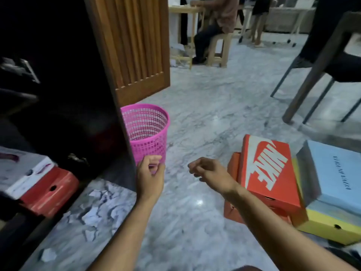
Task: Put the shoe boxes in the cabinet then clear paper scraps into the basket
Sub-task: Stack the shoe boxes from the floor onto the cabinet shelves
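On the grey-white marble floor [195,118], right of centre, an orange rectangular cardboard shoe box with a white logo [267,169] is lying flat on top of another orange box [233,192], long axis running from the near right toward the far left, logo lettering reading along that axis. Just right of it and touching, a pale blue rectangular shoe box [336,173] is sitting on a yellow box [328,223], long axis roughly parallel. Inside the dark open cabinet [64,94] at left, a white-lidded shoe box [23,171] is resting on a red shoe box [48,192] on the bottom shelf, short ends facing out toward the camera. The ribbed brown wooden cabinet door [134,45] is standing open behind. A pink perforated plastic basket [146,132] is standing upright just beside the cabinet's side panel, mouth up. White crumpled paper scraps [97,208] are lying scattered on the floor in front of the cabinet. Left hand [150,177] is gripping the basket's lower wall, fingers curled against the mesh. Right hand [209,171] is hovering between basket and orange box, fingers loosely curled, holding nothing. A seated person [214,26] and a dark chair [322,65] are showing in the background.
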The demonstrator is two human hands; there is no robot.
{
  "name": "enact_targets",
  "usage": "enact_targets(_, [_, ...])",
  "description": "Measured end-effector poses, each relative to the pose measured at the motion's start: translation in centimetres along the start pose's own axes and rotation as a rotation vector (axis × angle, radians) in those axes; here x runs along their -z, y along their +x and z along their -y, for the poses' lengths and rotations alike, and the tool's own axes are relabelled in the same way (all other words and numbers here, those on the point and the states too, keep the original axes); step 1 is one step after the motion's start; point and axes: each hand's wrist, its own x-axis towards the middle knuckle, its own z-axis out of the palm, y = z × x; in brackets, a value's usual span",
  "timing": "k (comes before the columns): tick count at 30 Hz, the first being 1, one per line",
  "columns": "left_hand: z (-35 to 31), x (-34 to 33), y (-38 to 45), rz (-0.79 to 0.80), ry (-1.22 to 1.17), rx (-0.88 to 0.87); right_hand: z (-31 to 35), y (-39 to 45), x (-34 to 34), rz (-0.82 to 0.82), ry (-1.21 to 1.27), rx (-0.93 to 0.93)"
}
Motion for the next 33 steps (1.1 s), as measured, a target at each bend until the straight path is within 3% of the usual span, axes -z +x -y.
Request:
enact_targets(7, [1.0,-17.2,-3.5,0.551,-0.025,0.378,-12.4,-1.3,13.1,-0.568,-0.111,-0.232])
enact_targets(12, [1.9,-25.7,-6.4,0.802,0.064,0.536,-18.9,-1.6,18.5,-0.705,-0.137,-0.492])
enact_targets(17, [4.4,-29.0,-7.3,0.831,0.072,0.62,-22.3,-1.4,19.1,-0.612,-0.077,-0.621])
enact_targets(21, [5.7,-28.5,-6.9,0.702,-0.007,0.692,-23.2,-1.5,18.3,-0.664,-0.117,-0.645])
enact_targets(24, [7.1,-26.8,-6.3,0.686,-0.076,0.763,-23.5,-1.9,17.2,-0.614,-0.138,-0.687])
enact_targets(33, [7.1,-17.9,-5.6,0.62,-0.247,0.742,-23.2,0.3,16.1,-0.431,0.418,-0.555])
